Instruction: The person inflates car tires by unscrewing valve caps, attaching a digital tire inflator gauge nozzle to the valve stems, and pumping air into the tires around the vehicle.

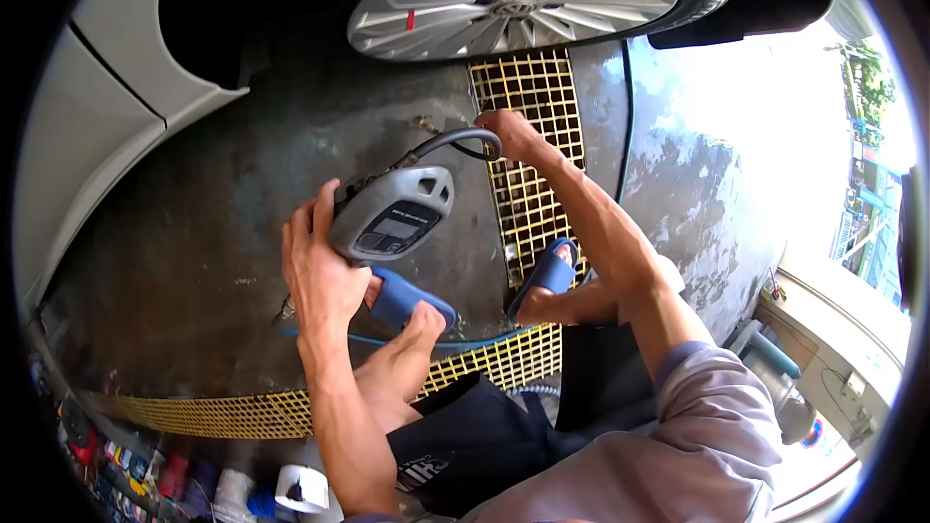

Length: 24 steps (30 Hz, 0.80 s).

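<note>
My left hand [325, 266] is closed round the grey body of a handheld tire inflator gauge [389, 218], its small display facing up. From the gauge's top a short dark hose [455, 136] loops round to my right hand [511, 134]. The fingers of that hand are closed on the hose, partly hidden from view. A brass-coloured fitting [426, 123] shows just left of the right hand. Above both hands stands a car wheel [513, 10] with silver spokes and a red mark on one of them; its tire is apart from my hands.
White car bodywork [107, 87] is at the left. Yellow floor grating [528, 87] runs beneath my right arm, and another strip [223, 415] crosses behind my feet. A blue hose [475, 344] lies near my blue sandals [412, 300]. Bottles and rolls [302, 489] line the lower left.
</note>
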{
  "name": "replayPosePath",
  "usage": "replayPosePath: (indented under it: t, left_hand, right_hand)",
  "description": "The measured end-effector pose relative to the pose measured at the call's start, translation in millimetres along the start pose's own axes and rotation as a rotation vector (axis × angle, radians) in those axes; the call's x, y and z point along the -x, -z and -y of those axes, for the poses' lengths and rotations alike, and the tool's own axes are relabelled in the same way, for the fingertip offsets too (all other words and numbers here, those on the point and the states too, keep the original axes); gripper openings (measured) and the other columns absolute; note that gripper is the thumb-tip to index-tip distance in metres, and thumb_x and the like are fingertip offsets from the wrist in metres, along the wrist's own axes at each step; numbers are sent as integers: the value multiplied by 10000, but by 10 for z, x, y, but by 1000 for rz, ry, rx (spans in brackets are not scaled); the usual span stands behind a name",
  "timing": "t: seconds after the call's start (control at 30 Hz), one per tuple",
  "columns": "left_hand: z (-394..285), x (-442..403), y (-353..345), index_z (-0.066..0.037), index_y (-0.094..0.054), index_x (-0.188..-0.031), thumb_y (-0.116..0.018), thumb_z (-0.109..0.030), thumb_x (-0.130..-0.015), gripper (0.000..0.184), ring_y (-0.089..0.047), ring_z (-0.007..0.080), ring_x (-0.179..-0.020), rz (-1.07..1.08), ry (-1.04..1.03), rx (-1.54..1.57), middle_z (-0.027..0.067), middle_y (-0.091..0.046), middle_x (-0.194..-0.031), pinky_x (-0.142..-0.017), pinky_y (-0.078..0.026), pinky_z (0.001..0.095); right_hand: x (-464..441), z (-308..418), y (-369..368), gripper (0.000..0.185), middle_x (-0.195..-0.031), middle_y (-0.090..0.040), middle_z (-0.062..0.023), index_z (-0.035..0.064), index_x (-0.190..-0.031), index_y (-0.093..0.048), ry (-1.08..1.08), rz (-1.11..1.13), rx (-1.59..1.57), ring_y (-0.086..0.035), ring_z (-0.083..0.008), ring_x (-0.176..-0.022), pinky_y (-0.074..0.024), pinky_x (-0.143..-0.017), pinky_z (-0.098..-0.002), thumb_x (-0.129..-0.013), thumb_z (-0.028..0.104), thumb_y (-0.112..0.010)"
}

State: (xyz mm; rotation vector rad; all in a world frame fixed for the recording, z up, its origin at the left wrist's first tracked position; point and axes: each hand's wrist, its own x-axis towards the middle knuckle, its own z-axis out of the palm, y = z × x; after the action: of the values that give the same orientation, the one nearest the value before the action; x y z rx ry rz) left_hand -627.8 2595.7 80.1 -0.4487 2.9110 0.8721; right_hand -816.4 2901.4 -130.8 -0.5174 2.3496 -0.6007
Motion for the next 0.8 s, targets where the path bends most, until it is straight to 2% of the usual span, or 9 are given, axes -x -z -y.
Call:
replayPosePath:
  t: [0.07,0.17,0.27,0.47,0.5,0.63,0.73,0.77,0.8]
  left_hand:
    - [24,-185,25,-125,-577,-1413,-685,61,-768,680,-586,434,-1177,19,-64,16,176,-641,-1260,-1013,-492,504]
    - [-68,-539,16,-133,-566,-1415,-697,24,-750,696,-593,432,-1172,130,-124,-29,168,-652,-1246,-1024,-488,506]
    - [-223,-752,-38,-145,-556,-1423,-708,-21,-728,723,-597,416,-1187,249,-210,-135,158,-655,-1256,-1034,-484,504]
    - [-494,-968,-202,-61,-621,-1308,-696,-53,-729,584,-613,412,-1149,287,-415,-245,184,-672,-1200,-1015,-490,485]
    - [-504,-1043,-247,5,-659,-1203,-685,-85,-746,466,-622,436,-1148,319,-422,-253,219,-680,-1191,-1002,-504,491]
    - [-650,-1178,-327,38,-688,-1109,-677,-105,-762,375,-629,483,-1133,368,-358,-270,270,-689,-1144,-965,-523,514]
    - [-674,-1221,-346,43,-694,-1102,-669,-98,-752,378,-624,483,-1149,412,-288,-285,272,-686,-1168,-971,-522,511]
    - [-697,-1228,-334,-17,-629,-1252,-632,-102,-780,479,-641,482,-1132,433,-306,-322,277,-686,-1144,-994,-512,539]
    - [-721,-1250,-350,-16,-630,-1250,-627,-103,-782,476,-640,484,-1133,424,-312,-322,279,-685,-1148,-994,-512,539]
  right_hand:
    - [137,351,627,286,-947,-755,-232,48,-1196,-735,-107,-440,-289,-757,-338,-913,-579,-827,-432,-959,179,-644]
    - [194,421,1302,293,-837,-741,-128,11,-1170,-736,17,-1077,-473,-707,-175,-732,-564,-670,-314,-1012,237,-638]
    - [317,603,1813,355,-802,-716,-94,-31,-1140,-728,-60,-1408,-716,-663,-137,-635,-546,-583,-277,-1039,293,-626]
    - [234,567,2049,449,-821,-712,-147,-115,-1026,-714,60,-1285,-1019,-649,-171,-622,-572,-558,-320,-1028,319,-598]
    - [227,576,2078,461,-819,-712,-148,-117,-1015,-711,53,-1289,-1028,-647,-175,-619,-571,-557,-321,-1025,330,-596]
    - [188,612,2104,451,-803,-698,-131,-106,-996,-697,80,-1254,-1201,-626,-183,-603,-565,-551,-320,-1030,330,-591]
    - [230,666,2120,397,-799,-701,-96,-69,-987,-695,58,-1221,-1277,-625,-160,-604,-567,-547,-312,-1051,309,-591]
    - [267,638,2146,385,-798,-702,-88,-58,-985,-697,77,-1189,-1327,-625,-155,-603,-567,-547,-309,-1052,308,-597]
    - [272,614,2164,372,-797,-703,-80,-47,-982,-698,95,-1153,-1376,-626,-150,-603,-567,-546,-306,-1052,306,-602]
